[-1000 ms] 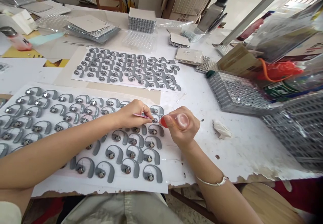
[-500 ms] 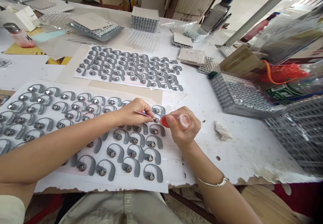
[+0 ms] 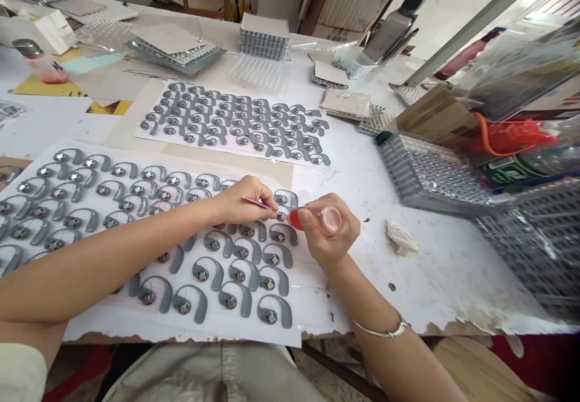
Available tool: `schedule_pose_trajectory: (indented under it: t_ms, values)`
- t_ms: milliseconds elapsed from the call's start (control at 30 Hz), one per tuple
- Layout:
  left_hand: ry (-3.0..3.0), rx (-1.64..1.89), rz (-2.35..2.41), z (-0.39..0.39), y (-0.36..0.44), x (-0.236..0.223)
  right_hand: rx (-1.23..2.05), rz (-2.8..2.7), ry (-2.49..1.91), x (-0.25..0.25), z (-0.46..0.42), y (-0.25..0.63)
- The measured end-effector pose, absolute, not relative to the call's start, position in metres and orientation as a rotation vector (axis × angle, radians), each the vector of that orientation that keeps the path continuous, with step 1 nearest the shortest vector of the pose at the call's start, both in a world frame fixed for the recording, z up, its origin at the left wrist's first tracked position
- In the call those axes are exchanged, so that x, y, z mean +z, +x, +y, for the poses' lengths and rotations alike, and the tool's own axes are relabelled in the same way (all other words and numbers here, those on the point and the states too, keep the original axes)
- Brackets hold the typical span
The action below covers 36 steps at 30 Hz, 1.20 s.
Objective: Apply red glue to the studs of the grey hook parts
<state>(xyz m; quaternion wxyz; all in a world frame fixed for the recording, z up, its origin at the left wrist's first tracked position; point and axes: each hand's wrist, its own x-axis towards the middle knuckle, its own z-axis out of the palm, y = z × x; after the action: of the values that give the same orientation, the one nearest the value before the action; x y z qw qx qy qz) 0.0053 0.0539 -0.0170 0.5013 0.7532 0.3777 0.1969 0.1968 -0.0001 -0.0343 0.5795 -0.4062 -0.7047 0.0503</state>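
Note:
My left hand (image 3: 247, 201) pinches a thin pinkish-red stick, perhaps tweezers (image 3: 258, 203), its tip at a grey hook-shaped piece with a shiny round part (image 3: 281, 215). My right hand (image 3: 333, 230) is wrapped round a small clear squeeze bottle with a red cap end (image 3: 330, 219). The bottle's nozzle points left at that same piece; whether it touches cannot be made out. Rows of like grey hook-shaped pieces (image 3: 272, 260) lie on a white sheet (image 3: 181, 329) under and around my hands, some hidden by my left forearm.
Behind lies a second sheet of smaller-looking grey pieces (image 3: 242, 121). A crumpled tissue (image 3: 401, 237) is right of my right hand. Stacked clear trays (image 3: 435, 172) and a bag-filled box (image 3: 437, 112) line the right side. A pink bottle (image 3: 43, 63) stands at the far left.
The view has shifted very slightly. Both hands stay at the same piece, holding the same things, with almost no visible movement.

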Motion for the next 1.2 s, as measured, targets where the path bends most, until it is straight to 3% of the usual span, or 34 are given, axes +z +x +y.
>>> schedule_pose_trajectory:
  t_ms: [1200]
  values:
    - [1.809, 0.495, 0.885, 0.0538, 0.0051, -0.0172, 0.117, -1.674, -0.914, -0.0319, 0.0028, 0.1968]
